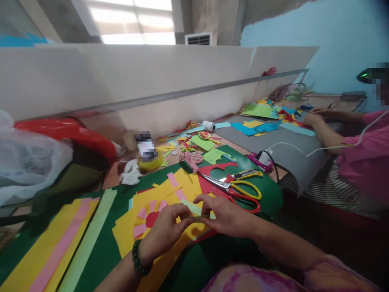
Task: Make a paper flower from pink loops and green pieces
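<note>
We have the narrow olive-green paper strip (pixel 197 219) between our fingertips, low over the front part of the loose yellow paper sheets (pixel 182 180). Our left hand (pixel 170 227) pinches its nine o'clock end between thumb and fingers; our right hand (pixel 226 215) pinches the three o'clock end. On our left wrist is a dark green bead bracelet (pixel 138 259).

Taking the strip as the dial's centre, we see a paper flower with a red round middle and pink petals (pixel 151 219) at nine o'clock, partly hidden by our left hand. At one o'clock, steel scissors with one yellow and one red handle loop (pixel 218 183) lie over red paper with scalloped edges (pixel 209 169); their loops reach toward two. A utility knife (pixel 243 174) is just beyond them.

Well out toward half past eight, long yellow sheets topped by a pink strip (pixel 33 247) lie beside a long pale green strip (pixel 88 239), all on the dark green table covering (pixel 101 243). Toward two o'clock, a co-worker in a pink top (pixel 361 162) handles coloured paper at a grey-covered table (pixel 264 146).
</note>
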The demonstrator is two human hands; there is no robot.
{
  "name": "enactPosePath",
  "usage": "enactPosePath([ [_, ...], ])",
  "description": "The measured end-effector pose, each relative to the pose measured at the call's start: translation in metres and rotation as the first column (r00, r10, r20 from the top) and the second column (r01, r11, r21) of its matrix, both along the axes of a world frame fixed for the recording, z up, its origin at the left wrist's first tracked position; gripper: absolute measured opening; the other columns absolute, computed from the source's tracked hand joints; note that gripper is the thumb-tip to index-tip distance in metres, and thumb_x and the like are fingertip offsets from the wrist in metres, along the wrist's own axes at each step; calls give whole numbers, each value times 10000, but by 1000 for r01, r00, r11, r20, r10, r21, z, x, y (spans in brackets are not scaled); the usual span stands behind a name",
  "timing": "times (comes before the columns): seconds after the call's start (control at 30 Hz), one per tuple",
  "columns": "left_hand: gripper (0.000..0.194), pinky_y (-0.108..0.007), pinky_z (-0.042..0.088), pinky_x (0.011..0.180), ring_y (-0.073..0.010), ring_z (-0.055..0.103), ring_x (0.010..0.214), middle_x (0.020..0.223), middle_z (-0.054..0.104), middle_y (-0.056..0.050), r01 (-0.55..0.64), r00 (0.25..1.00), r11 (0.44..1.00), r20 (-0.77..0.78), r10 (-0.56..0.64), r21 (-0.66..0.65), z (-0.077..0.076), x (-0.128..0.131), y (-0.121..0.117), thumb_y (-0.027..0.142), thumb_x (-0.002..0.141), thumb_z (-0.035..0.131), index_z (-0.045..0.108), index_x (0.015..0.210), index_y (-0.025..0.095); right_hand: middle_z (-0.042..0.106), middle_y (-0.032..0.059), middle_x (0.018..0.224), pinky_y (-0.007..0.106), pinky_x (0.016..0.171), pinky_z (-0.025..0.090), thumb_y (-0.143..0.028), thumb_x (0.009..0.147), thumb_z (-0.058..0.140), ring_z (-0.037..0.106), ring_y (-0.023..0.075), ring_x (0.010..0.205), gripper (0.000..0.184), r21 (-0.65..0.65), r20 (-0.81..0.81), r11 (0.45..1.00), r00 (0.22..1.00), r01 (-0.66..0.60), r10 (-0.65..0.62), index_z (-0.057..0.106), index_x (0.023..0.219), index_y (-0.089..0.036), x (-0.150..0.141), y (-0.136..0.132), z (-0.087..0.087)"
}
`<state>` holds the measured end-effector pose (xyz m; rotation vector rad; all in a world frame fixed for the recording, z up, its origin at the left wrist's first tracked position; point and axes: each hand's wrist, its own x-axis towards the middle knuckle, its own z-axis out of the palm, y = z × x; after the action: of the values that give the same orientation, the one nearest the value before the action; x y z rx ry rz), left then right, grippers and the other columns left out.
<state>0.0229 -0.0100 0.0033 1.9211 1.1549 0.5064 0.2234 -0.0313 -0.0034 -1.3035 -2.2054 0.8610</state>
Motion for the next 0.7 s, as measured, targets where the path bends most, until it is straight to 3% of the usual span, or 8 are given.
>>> enactPosePath([
  [0.1, 212, -277, 406, 646, -175, 560, 673, 673, 672, -29, -72, 994, 997, 83, 73, -19, 2, -4, 6, 369, 734, 626, 670, 643, 183, 729, 8, 810, 238, 663, 449, -129, 804, 563, 662, 155, 731, 369, -56, 78, 997, 996, 51, -46, 584, 1167, -193, 29, 6, 5],
  [0.17, 259, -267, 392, 622, -156, 523, 633, 623, 633, -15, -178, 962, 981, 196, 190, -73, 2, -9, 13, 426, 706, 669, 659, 622, 181, 733, 46, 869, 263, 676, 465, -155, 834, 537, 674, 185, 780, 313, -26, 217, 980, 958, 197, -187, 608, 1137, -182, 52, 10, 4],
  [0.27, 353, -239, 383, 618, -125, 488, 623, 593, 579, 14, -310, 834, 917, 390, 390, -253, 1, -13, 23, 497, 625, 761, 615, 594, 178, 665, 171, 1194, 372, 847, 492, -165, 832, 516, 616, 301, 1119, 374, 157, 474, 900, 769, 406, -429, 612, 1192, -137, 85, 14, -6],
  [0.37, 454, -208, 377, 609, -98, 475, 616, 582, 559, 33, -321, 680, 823, 491, 544, -468, -2, -13, 27, 531, 508, 845, 579, 584, 171, 604, 182, 1315, 420, 934, 478, -122, 799, 478, 590, 317, 1185, 518, 119, 590, 926, 724, 358, -357, 553, 1312, -127, 107, 14, -20],
  [0.5, 526, -178, 361, 569, -71, 471, 609, 596, 553, 47, -323, 519, 732, 535, 667, -600, -4, -10, 27, 494, 362, 913, 579, 592, 159, 557, 146, 1389, 378, 969, 469, -137, 722, 502, 569, 292, 1228, 692, 65, 529, 976, 821, 210, -212, 471, 1412, -158, 115, 14, -27],
  [0.63, 546, -169, 366, 537, -61, 477, 596, 607, 547, 54, -321, 404, 676, 549, 732, -664, -4, -10, 28, 440, 311, 937, 573, 607, 160, 588, 182, 1334, 380, 824, 513, -141, 689, 490, 638, 327, 1100, 722, 71, 565, 950, 773, 303, -288, 448, 1410, -122, 107, 18, -27],
  [0.7, 546, -161, 362, 518, -55, 472, 581, 595, 538, 58, -314, 368, 662, 556, 745, -680, -4, -11, 29, 416, 306, 944, 568, 609, 160, 661, 168, 1190, 352, 759, 518, -166, 680, 499, 679, 299, 974, 684, 78, 521, 938, 789, 337, -326, 473, 1363, -117, 108, 18, -26],
])
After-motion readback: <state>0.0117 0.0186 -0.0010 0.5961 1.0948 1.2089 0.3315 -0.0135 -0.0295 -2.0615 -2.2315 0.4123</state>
